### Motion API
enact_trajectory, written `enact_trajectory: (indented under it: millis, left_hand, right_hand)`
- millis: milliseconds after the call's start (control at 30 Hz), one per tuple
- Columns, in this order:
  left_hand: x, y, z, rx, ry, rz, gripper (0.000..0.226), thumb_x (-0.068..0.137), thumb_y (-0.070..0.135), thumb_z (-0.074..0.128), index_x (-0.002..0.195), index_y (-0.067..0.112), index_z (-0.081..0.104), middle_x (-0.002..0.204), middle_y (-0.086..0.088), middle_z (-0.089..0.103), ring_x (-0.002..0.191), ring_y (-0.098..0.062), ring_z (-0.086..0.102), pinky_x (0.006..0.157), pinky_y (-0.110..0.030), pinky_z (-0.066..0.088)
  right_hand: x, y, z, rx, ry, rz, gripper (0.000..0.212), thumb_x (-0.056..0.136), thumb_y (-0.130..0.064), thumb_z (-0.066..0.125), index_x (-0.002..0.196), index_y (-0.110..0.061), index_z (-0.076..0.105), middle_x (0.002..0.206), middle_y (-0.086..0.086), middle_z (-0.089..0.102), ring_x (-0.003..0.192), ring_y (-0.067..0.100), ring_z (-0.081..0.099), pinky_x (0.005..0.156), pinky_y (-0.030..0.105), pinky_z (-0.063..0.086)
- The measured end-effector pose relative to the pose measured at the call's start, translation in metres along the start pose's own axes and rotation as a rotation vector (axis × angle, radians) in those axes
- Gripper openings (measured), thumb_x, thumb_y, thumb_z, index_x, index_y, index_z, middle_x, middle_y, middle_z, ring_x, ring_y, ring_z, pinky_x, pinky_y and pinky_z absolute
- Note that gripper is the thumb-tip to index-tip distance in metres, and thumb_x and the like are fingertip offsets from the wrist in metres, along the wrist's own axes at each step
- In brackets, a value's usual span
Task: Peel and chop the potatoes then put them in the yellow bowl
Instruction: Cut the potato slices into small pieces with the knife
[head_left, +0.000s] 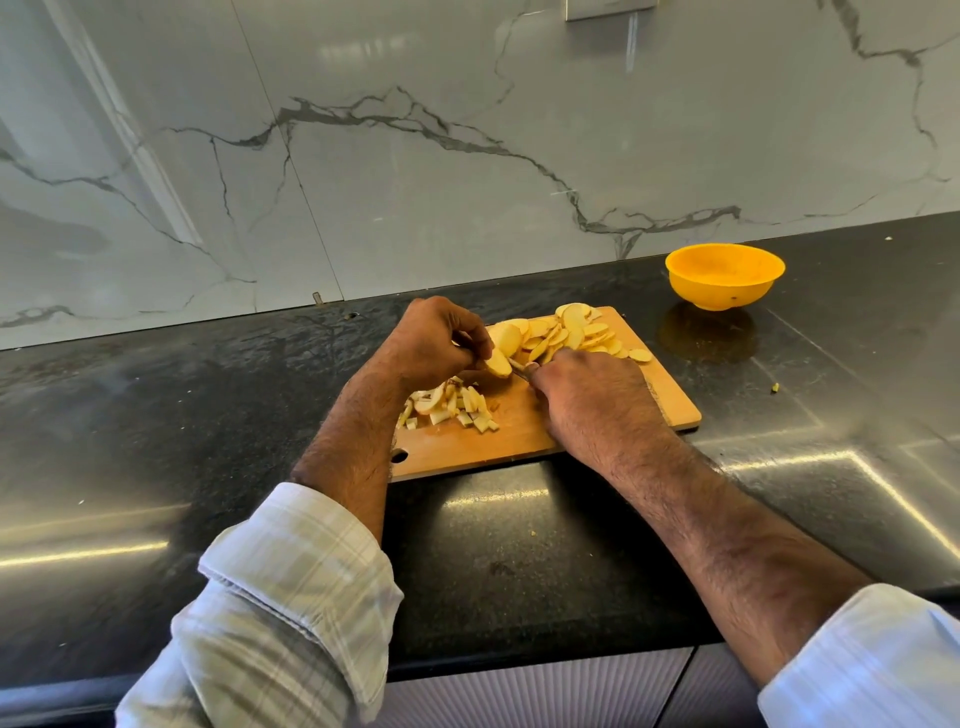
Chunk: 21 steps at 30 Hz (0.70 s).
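A wooden chopping board (524, 436) lies on the dark counter. My left hand (441, 338) grips a piece of potato (497, 362) at the middle of the board. My right hand (592, 395) is curled round a knife (519, 370); only a short bit of the blade shows, touching the potato. A heap of pale potato slices (576, 332) covers the board's far right part. Peelings and small cut bits (452, 408) lie on its left side, beside my left wrist. The yellow bowl (724, 276) stands upright on the counter, to the far right of the board, and looks empty.
The black counter (208, 415) runs to a marble wall (363, 156) behind. Its front edge passes under my forearms. A small scrap (774, 387) lies on the counter right of the board.
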<state>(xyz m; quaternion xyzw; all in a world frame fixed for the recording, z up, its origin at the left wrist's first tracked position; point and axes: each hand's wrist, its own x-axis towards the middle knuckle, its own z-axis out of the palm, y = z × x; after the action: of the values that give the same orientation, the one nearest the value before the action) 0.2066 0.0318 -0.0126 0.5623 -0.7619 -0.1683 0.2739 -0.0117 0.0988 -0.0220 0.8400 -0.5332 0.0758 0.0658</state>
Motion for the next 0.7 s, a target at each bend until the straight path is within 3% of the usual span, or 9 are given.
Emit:
enact_trajectory:
  millis: [100, 233, 400, 467, 700]
  left_hand:
    - [0.001, -0.004, -0.001, -0.065, -0.003, 0.022, 0.015, 0.090, 0.002, 0.077, 0.093, 0.016, 0.082, 0.105, 0.005, 0.078, 0.107, -0.008, 0.072, 0.097, -0.033, 0.061]
    - [0.000, -0.009, -0.003, -0.180, -0.007, -0.019, 0.012, 0.092, 0.018, 0.082, 0.103, 0.020, 0.081, 0.106, 0.008, 0.078, 0.103, -0.006, 0.073, 0.095, -0.035, 0.060]
    - [-0.002, -0.003, 0.002, -0.341, -0.107, -0.093, 0.035, 0.086, 0.004, 0.085, 0.116, 0.018, 0.074, 0.119, -0.002, 0.075, 0.097, -0.019, 0.078, 0.086, -0.040, 0.065]
    - [-0.002, -0.001, 0.004, -0.294, -0.114, -0.095, 0.042, 0.085, 0.007, 0.086, 0.122, 0.023, 0.072, 0.125, 0.000, 0.070, 0.091, -0.021, 0.079, 0.082, -0.040, 0.066]
    - [0.002, 0.009, 0.005, 0.055, -0.218, -0.094, 0.013, 0.088, 0.021, 0.086, 0.099, 0.023, 0.079, 0.101, 0.008, 0.075, 0.094, -0.007, 0.070, 0.086, -0.029, 0.061]
  right_hand:
    - [-0.002, 0.003, 0.003, 0.058, 0.093, 0.042, 0.027, 0.105, -0.041, 0.050, 0.124, -0.031, 0.067, 0.106, -0.002, 0.065, 0.091, 0.015, 0.061, 0.074, 0.033, 0.053]
    - [-0.007, 0.009, 0.004, 0.154, 0.169, 0.122, 0.028, 0.103, -0.047, 0.048, 0.109, -0.034, 0.072, 0.092, -0.009, 0.068, 0.080, 0.013, 0.061, 0.067, 0.032, 0.055]
    - [-0.014, 0.015, -0.002, 0.225, 0.123, 0.180, 0.028, 0.101, -0.049, 0.054, 0.115, -0.035, 0.073, 0.092, -0.008, 0.069, 0.079, 0.012, 0.061, 0.063, 0.030, 0.051]
    - [-0.017, 0.014, -0.004, 0.237, 0.109, 0.183, 0.030, 0.100, -0.049, 0.055, 0.119, -0.034, 0.072, 0.092, -0.007, 0.070, 0.079, 0.012, 0.061, 0.064, 0.030, 0.055]
    - [-0.034, 0.011, -0.016, 0.242, 0.011, 0.203, 0.037, 0.094, -0.058, 0.064, 0.122, -0.035, 0.070, 0.104, -0.007, 0.071, 0.087, 0.012, 0.061, 0.075, 0.030, 0.058]
